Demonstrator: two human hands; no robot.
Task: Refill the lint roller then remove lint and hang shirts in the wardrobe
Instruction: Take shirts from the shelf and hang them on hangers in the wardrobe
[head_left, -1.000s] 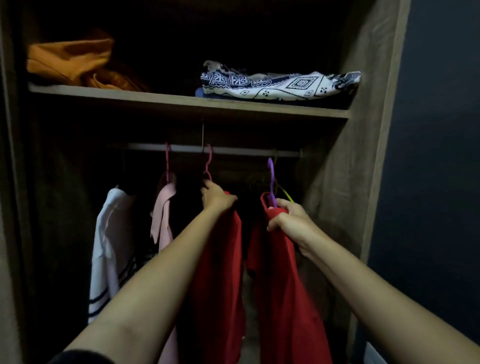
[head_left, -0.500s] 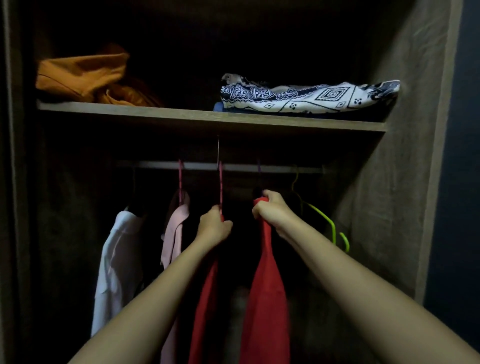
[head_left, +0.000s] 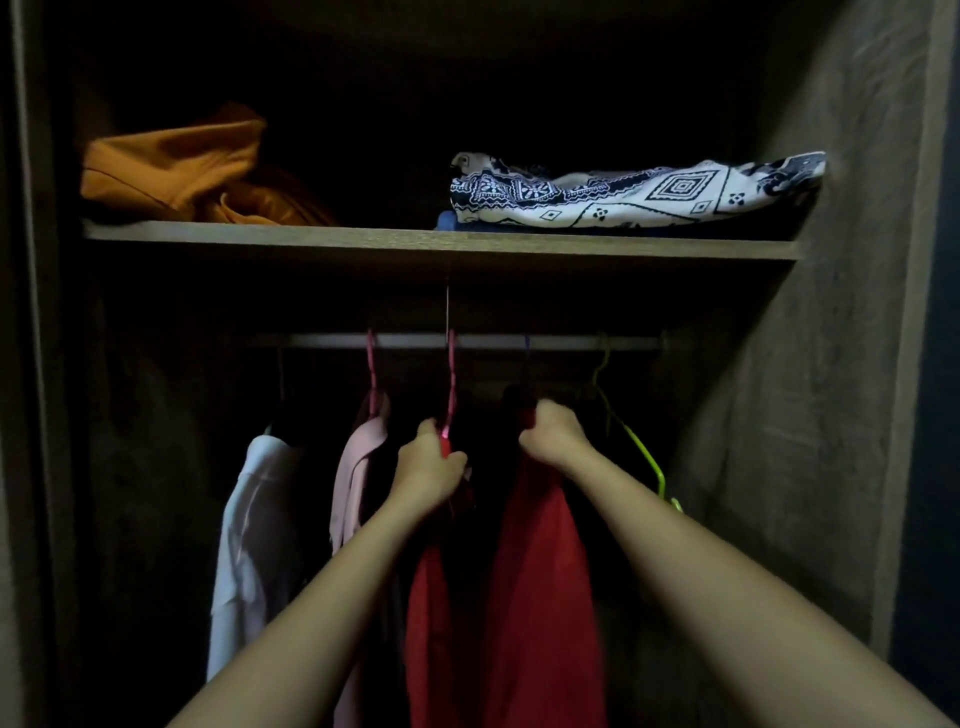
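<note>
Both arms are extended into the wardrobe. The left hand (head_left: 428, 465) is clenched round the neck of the pink hanger (head_left: 451, 384) carrying the left red shirt (head_left: 428, 623). The right hand (head_left: 553, 434) is closed on the collar of the right red shirt (head_left: 540, 597). Both shirts are hung under the rail (head_left: 493, 341) at 12 o'clock. A dark gap is left between them. A green hanger (head_left: 641, 452) is found just at 3 o'clock of the right hand, and a pink shirt (head_left: 358, 467) close at 9 o'clock of the left. Versus 1 s ago, the purple hook (head_left: 525, 348), then held below the rail, is dimly seen at it.
</note>
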